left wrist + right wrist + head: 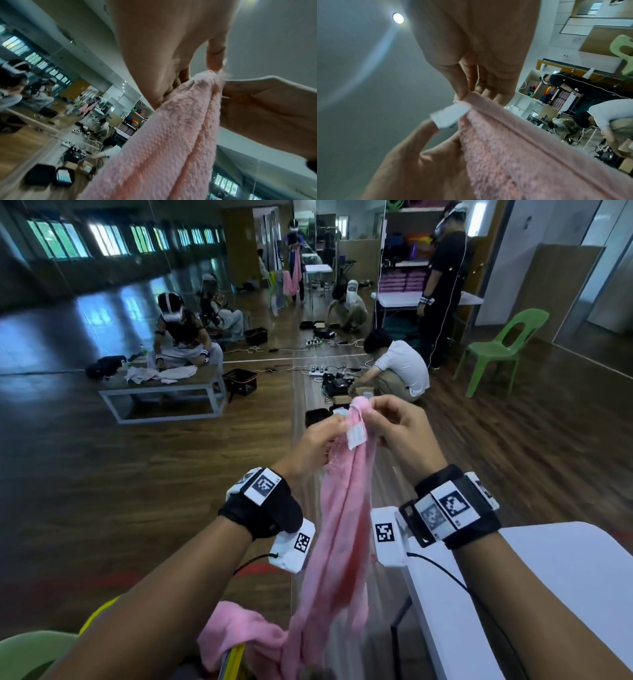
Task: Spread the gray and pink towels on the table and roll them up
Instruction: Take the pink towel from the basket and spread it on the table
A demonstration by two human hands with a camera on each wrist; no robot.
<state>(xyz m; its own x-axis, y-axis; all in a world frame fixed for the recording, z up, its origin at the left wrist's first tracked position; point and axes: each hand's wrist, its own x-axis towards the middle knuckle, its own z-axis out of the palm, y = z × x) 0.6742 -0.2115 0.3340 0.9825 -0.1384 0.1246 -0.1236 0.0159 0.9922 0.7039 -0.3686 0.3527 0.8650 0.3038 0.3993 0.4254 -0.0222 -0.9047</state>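
A pink towel [337,525] hangs bunched in the air in front of me, its lower end trailing down to a heap at the bottom of the head view. Both hands hold its top edge close together. My left hand [325,436] pinches the cloth just left of a white care label [356,436]. My right hand [383,419] pinches the hem [513,129] right beside the label [450,116]. In the left wrist view the towel [163,142] runs down from the fingertips. The white table [548,577] lies at lower right, under my right forearm. No gray towel is in view.
A yellow-rimmed container [236,655] and a green chair [30,652] sit at lower left. Another green chair [503,350] stands at right. Several people work on the wooden floor ahead, by a low bench [164,392], black baskets [241,381] and cables.
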